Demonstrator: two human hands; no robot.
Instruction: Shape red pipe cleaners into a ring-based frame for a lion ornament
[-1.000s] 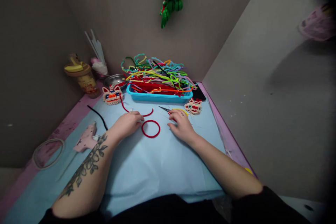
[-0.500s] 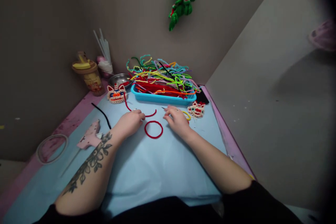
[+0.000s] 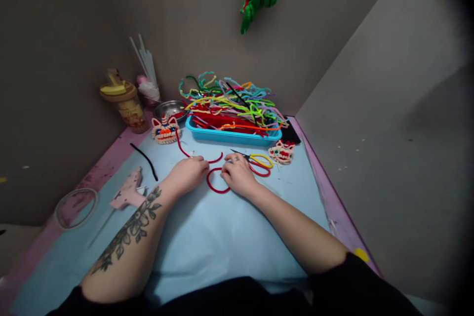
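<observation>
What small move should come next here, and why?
Probably pinch the red ring by its right edge: the right hand's fingertips are at that edge, the scissors lie beyond that hand, and the left hand rests near the ring's opposite side.

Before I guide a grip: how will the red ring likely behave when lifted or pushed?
The red ring keeps a round outline, so it's probably bendable but not limp. Its thin strand suggests it's light for its size. Lying flat on the blue sheet, it would likely slide rather than roll.
</observation>
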